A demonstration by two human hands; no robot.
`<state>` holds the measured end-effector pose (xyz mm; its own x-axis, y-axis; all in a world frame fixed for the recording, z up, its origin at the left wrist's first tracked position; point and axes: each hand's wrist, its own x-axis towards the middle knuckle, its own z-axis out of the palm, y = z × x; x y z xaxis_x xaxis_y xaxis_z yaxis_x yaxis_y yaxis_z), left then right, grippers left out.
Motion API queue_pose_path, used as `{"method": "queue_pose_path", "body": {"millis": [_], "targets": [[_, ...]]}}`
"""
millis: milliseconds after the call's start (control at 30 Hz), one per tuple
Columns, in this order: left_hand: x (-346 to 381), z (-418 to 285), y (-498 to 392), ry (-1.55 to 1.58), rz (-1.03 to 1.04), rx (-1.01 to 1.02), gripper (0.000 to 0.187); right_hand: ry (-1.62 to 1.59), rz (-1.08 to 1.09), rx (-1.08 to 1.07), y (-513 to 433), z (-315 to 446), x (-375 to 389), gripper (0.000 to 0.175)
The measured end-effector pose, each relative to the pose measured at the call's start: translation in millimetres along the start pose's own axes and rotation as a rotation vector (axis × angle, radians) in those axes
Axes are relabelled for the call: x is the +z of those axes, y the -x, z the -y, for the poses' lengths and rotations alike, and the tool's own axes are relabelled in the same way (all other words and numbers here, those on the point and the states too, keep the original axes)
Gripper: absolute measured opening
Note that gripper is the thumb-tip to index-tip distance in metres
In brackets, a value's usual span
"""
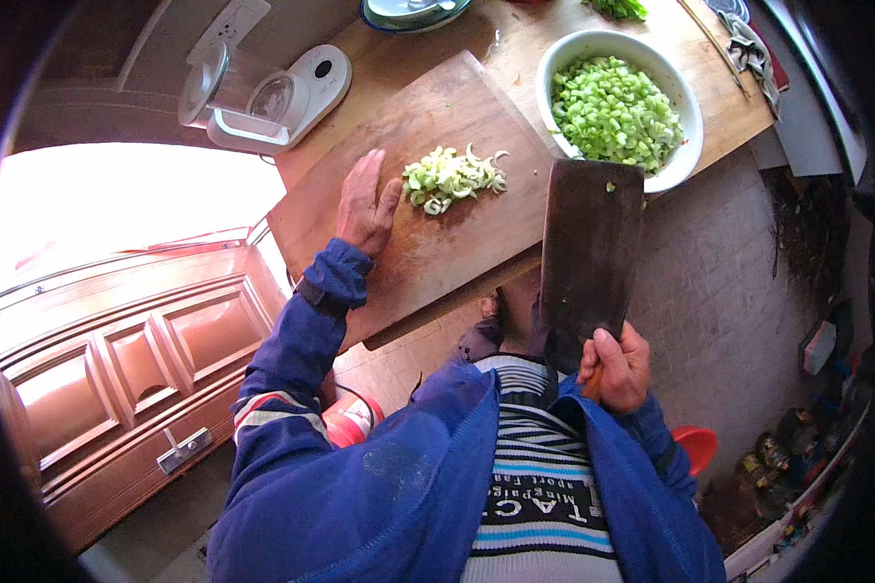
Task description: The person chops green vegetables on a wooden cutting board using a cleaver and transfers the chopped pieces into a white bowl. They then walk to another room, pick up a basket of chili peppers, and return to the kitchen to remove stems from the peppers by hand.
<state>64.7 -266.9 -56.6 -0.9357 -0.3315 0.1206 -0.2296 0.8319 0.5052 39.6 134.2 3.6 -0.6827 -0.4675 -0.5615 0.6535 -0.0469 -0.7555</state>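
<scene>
Chopped pale green vegetable pieces [452, 177], some of them curved slices, lie in a small pile on a wooden cutting board [437, 259]. My left hand [367, 204] rests at the left of this pile with nothing in it, its thumb towards the pieces. By its wooden handle, my right hand [617, 368] holds a dark, broad-bladed cleaver [590, 248] beyond the board's right edge, near my body. A few green bits cling to the blade. The cleaver's top end is close to a white bowl [690, 157] heaped with chopped green vegetable [612, 109].
A white kitchen appliance with a clear jug [319, 76] stands on the table at the upper left. Dishes [412, 18], leafy greens [620, 7], chopsticks [714, 47] and a cloth [752, 58] lie along the far side. A brown panelled door [135, 372] is at the left.
</scene>
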Motion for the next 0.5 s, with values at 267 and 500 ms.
{"method": "queue_pose_path", "body": {"millis": [267, 500], "targets": [[34, -12, 35, -0.098, 0.028, -0.073, 0.089, -0.150, -0.006, 0.123, 0, -45, 0, 0.016], [56, -35, -22, 0.083, -0.041, 0.155, 0.086, -0.168, -0.111, 0.126, -15, -75, 25, 0.016]]}}
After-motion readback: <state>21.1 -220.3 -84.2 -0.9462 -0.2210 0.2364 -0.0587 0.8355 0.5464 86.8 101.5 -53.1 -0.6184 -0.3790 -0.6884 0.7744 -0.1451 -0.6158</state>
